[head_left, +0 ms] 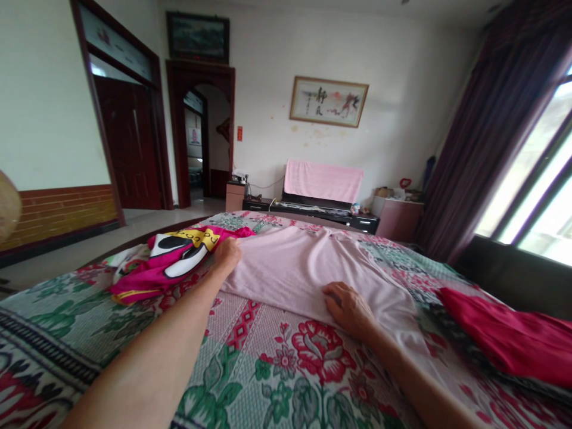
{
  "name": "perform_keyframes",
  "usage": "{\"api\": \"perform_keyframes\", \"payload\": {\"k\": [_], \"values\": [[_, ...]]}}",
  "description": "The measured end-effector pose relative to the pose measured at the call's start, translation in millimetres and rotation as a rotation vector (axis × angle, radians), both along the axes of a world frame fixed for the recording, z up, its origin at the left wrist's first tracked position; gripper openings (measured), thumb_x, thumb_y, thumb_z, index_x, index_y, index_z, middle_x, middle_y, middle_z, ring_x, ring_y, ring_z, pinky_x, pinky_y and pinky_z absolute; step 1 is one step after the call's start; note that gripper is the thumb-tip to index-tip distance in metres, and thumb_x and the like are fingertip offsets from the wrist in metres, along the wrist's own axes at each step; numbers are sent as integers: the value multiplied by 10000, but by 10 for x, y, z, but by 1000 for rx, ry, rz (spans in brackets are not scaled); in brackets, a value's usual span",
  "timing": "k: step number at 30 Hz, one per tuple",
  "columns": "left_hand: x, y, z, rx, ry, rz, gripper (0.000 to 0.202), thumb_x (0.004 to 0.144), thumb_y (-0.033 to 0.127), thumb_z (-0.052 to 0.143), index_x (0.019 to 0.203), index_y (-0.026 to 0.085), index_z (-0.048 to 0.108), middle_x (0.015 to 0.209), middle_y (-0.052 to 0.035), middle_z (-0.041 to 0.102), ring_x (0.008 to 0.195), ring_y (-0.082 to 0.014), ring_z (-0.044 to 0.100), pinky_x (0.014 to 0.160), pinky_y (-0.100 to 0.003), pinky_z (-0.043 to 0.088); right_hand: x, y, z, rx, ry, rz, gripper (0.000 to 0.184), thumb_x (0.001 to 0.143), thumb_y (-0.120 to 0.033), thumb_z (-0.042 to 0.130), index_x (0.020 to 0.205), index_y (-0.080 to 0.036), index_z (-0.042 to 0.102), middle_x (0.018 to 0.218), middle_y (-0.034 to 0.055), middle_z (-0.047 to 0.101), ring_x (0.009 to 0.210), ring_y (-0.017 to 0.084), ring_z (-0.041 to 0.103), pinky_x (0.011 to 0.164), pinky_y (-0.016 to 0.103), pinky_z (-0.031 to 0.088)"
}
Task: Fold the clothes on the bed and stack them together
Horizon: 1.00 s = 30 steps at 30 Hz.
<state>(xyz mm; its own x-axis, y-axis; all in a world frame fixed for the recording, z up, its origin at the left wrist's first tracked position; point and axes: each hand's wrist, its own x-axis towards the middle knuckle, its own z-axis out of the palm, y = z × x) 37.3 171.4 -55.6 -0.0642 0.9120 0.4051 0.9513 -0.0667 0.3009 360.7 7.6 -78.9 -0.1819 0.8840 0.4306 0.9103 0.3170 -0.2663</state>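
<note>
A pale pink garment (295, 268) lies spread on a bed with a floral cover (277, 369). My left hand (227, 255) reaches far out and is closed on the garment's left edge. My right hand (346, 307) rests on the garment's near edge, fingers curled and pressing the cloth down. Just left of my left hand lies a bright pink garment (172, 259) with yellow, black and white patches.
A red cloth (504, 339) lies on the bed at the right. Beyond the bed stand a low dark cabinet (313, 211) with a pink towel (322, 180) over it, a doorway (201, 143) and dark curtains (487, 137) by a window.
</note>
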Motion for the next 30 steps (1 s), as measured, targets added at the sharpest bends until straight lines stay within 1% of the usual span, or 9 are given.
{"api": "perform_keyframes", "payload": {"k": [4,7,10,13,17,20,24,27,30], "values": [[6,-56,-10,-109,89,31,346,782,103,451,1002,102,719,1044,-167,703,1042,-269,633,857,-322,483,-8,-1,6,-1,3,-2,252,835,-235,472,993,-181,661,1045,87,667,970,207,607,905,328,432],[41,-91,36,-81,153,17,338,782,106,450,994,100,712,1071,-180,683,1063,-293,613,867,-361,476,-14,-14,9,4,8,-7,254,835,-237,469,990,-182,663,1047,88,667,962,205,612,900,330,437],[141,-108,60,28,233,-101,329,823,145,422,984,139,708,1088,-147,672,1048,-258,612,895,-343,464,-15,-35,7,6,7,-7,261,837,-239,462,988,-181,667,1043,88,669,955,206,617,899,334,443],[261,-104,12,94,263,-224,310,855,230,429,999,152,692,1102,-130,662,1049,-231,607,922,-309,456,-1,-17,22,-24,14,-6,274,829,-242,465,993,-173,675,1055,94,674,975,211,623,910,331,450],[316,-67,-102,98,264,-276,350,864,361,456,1052,155,667,1159,-134,641,1105,-247,580,970,-324,439,77,178,119,-95,10,-57,336,849,-255,445,1089,-155,659,1143,122,665,1051,226,620,949,348,452],[264,-29,-170,23,225,-251,413,862,457,445,1093,190,658,1250,-118,608,1185,-260,534,1012,-345,409,230,411,193,-104,-66,-121,399,887,-317,432,1220,-175,600,1336,131,566,1217,266,527,1001,416,421],[165,-14,-227,-187,175,-123,595,854,589,360,1264,214,572,1442,-112,465,1304,-312,424,1068,-437,343,555,603,160,-265,-149,-314,473,911,-461,389,1273,-213,565,1431,123,476,1306,336,426,1010,573,368],[130,-37,-237,-248,152,-100,656,846,625,319,1348,244,500,1502,-105,390,1348,-329,368,1081,-479,313,763,635,69,-320,-138,-381,537,907,-533,356,1321,-236,524,1469,107,430,1350,343,371,1037,598,330],[134,-64,-225,-258,155,-91,677,846,631,294,1369,243,482,1520,-103,361,1370,-333,337,1089,-483,298,853,666,9,-339,-112,-428,573,895,-559,370,1349,-233,499,1509,106,371,1387,354,307,1058,603,297]]}}
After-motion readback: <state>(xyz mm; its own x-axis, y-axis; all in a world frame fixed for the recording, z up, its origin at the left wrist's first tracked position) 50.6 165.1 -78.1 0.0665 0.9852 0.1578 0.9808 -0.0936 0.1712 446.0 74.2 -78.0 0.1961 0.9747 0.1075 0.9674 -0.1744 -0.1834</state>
